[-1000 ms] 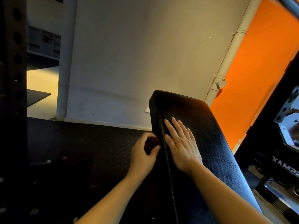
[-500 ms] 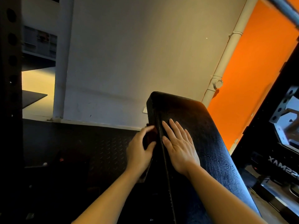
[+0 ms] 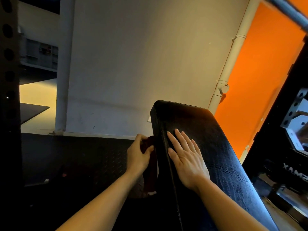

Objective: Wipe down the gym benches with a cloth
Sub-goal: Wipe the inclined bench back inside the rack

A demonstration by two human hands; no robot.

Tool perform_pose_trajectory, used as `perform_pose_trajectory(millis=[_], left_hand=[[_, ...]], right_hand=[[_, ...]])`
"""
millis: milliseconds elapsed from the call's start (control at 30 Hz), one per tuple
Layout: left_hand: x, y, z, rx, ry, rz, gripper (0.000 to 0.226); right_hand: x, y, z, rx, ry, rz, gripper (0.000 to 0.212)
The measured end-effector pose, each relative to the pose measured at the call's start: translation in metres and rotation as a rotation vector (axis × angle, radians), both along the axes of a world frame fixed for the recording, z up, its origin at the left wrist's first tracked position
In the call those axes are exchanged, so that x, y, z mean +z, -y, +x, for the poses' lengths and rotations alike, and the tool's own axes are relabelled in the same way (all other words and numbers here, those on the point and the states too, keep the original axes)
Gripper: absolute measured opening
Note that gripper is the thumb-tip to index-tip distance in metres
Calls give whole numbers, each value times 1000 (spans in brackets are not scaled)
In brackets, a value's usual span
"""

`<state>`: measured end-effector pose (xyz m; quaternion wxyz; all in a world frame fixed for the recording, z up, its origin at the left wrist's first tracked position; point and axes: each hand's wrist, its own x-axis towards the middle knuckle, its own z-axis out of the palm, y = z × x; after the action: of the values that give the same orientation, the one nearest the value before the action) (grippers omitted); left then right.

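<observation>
A black padded gym bench point(image 3: 216, 147) runs from the bottom middle up to the centre of the view. My right hand point(image 3: 186, 157) lies flat on its top surface, fingers straight and spread. My left hand point(image 3: 138, 155) grips a dark red cloth point(image 3: 149, 164) and holds it against the bench's left side edge. The cloth hangs down below the hand, partly hidden by it and lost in shadow.
A black perforated rack upright point(image 3: 8, 97) stands at the far left. Black rack parts point(image 3: 283, 147) crowd the right side, with a steel bar point(image 3: 290, 10) overhead. Dark checker-plate floor mat point(image 3: 75, 155) spreads left of the bench, ending at a grey wall point(image 3: 133, 64).
My left hand has moved up along the bench's left side with the cloth and closed tighter on it. My right hand stays flat on the pad.
</observation>
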<state>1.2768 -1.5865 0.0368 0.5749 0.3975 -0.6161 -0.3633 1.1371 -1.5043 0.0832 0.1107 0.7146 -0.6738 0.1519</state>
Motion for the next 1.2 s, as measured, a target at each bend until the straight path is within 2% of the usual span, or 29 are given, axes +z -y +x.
perform_pose_trajectory(millis=[100, 200, 267, 400, 500, 667, 967, 1100, 1200], left_hand=[[28, 13, 4, 99, -87, -65, 26], [62, 27, -8, -16, -103, -71, 38], [61, 30, -18, -20, -50, -108, 41], [31, -2, -16, -30, -104, -116, 32], [12, -27, -4, -164, -93, -65, 32], [31, -16, -8, -26, -128, 41, 25], [-22, -99, -7, -141, -134, 242, 24], [-2, -90, 6, -26, -96, 239, 33], [6, -90, -5, -40, -23, 246, 41]], right_hand=[[0, 0, -1, 3, 0, -2, 49], [0, 0, 0, 3, -7, 5, 49], [0, 1, 0, -2, -5, -2, 47], [0, 1, 0, 0, -4, -8, 47], [1, 1, 0, -4, 2, 6, 47], [0, 0, 0, -4, 14, -1, 48], [-1, 0, 11, -119, 34, 33, 52], [-22, -52, 16, -41, 137, 57, 55], [-55, -105, 5, -43, 52, 11, 59]])
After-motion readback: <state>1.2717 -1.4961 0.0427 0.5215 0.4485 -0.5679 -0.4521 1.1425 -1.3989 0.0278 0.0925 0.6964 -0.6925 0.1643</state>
